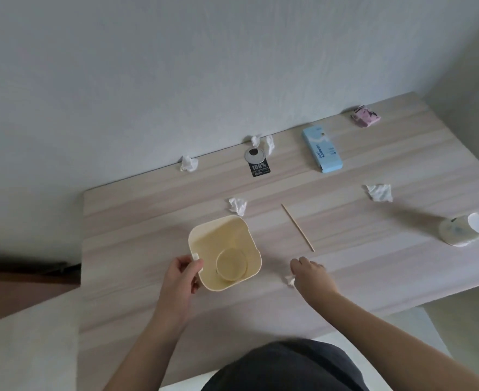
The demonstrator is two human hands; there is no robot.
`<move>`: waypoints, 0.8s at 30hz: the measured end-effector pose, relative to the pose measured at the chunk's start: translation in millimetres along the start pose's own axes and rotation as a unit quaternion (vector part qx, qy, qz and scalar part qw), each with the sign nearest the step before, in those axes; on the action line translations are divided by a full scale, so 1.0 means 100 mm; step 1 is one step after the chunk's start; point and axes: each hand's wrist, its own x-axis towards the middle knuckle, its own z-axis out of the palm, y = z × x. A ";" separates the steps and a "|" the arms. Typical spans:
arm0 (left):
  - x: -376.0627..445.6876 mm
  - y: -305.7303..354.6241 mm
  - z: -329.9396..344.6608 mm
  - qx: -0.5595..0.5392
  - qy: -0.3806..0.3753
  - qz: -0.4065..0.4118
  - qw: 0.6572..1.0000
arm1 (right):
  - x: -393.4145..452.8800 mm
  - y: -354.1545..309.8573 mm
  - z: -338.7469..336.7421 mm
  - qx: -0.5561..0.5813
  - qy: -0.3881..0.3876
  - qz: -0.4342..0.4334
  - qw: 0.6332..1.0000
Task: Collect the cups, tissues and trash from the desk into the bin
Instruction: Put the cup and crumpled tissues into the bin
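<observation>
Left hand is gripping the near-left wall of the cream bin, thumb hooked over the rim. Bin is sitting upright on the wooden desk, near the front-left. A paper cup is lying inside it at the bottom.

Right hand is reaching down just right of the bin, fingers closing on a crumpled tissue at the desk surface; tissue is touching the fingertips, mostly hidden under the hand.

Loose items sitting on the desk:
- crumpled tissue just behind the bin's far rim
- wooden stick lying diagonally, right of the bin
- tissue wad at the back edge, by the wall
- two tissue pieces at the back edge, just behind a black "100%" tag with a silver disc
- light blue carton lying flat, back right
- pink crumpled wrapper far back right
- tissue mid right
- tipped white cup lying on its side, far right, well apart from the bin
</observation>
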 end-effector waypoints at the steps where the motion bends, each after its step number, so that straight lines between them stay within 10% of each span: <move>1: -0.01 -0.02 -0.02 0.000 0.004 0.000 1.000 | 0.08 -0.02 -0.08 0.005 0.015 -0.008 1.000; 11: -0.08 -0.13 -0.34 -0.056 0.096 -0.010 0.994 | 1.02 -0.62 -0.86 0.082 0.136 -0.100 0.982; 24: -0.02 -0.05 -0.79 -0.033 0.124 0.031 0.991 | 1.76 -0.98 -0.72 0.043 0.096 -0.043 0.993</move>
